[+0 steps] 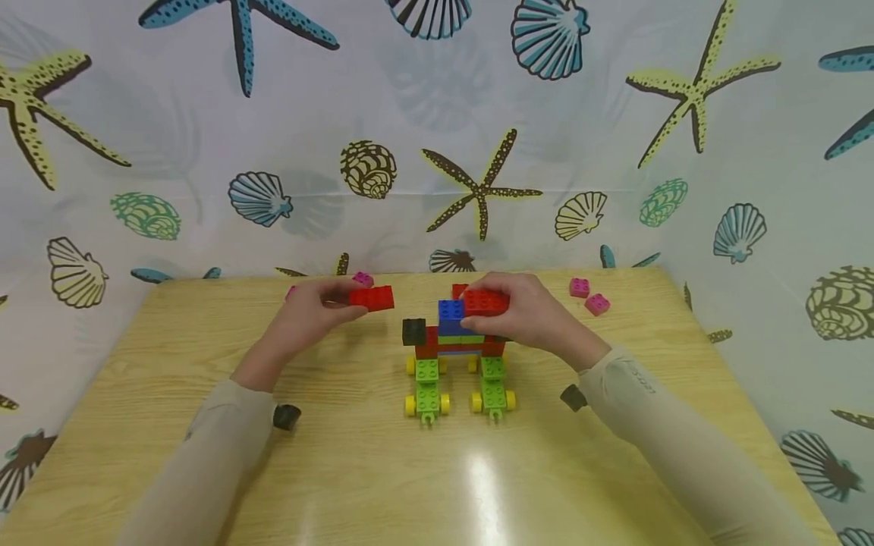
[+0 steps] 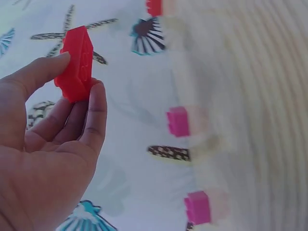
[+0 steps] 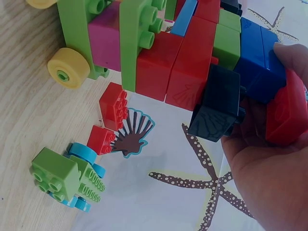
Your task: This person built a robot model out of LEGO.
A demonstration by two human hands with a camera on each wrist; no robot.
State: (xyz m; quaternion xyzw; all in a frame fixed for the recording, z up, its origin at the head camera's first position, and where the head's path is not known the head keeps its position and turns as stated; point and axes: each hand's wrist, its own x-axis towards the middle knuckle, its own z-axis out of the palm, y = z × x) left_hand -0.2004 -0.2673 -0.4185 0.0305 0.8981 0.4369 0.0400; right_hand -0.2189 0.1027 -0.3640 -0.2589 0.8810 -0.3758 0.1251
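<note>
My left hand (image 1: 303,315) pinches a red brick (image 1: 372,298) between thumb and fingers, up off the table, left of a toy-brick vehicle. In the left wrist view that brick (image 2: 77,65) stands tilted, studs to one side. My right hand (image 1: 529,312) grips another red brick (image 1: 486,302) at the top of the build, right beside the blue bricks (image 1: 451,320). Below these are light green and red bricks, over green wheeled bases (image 1: 427,388) with yellow wheels. A black brick (image 1: 413,332) sticks out at the left; another black brick (image 3: 216,103) lies near my right palm.
Pink bricks (image 1: 597,304) lie at the back right, and another pink brick (image 1: 363,279) lies behind my left hand. Loose red bricks (image 3: 113,107) and a green wheeled piece (image 3: 57,173) sit behind the build. A shell-patterned cloth (image 1: 382,235) hangs along the table's back edge.
</note>
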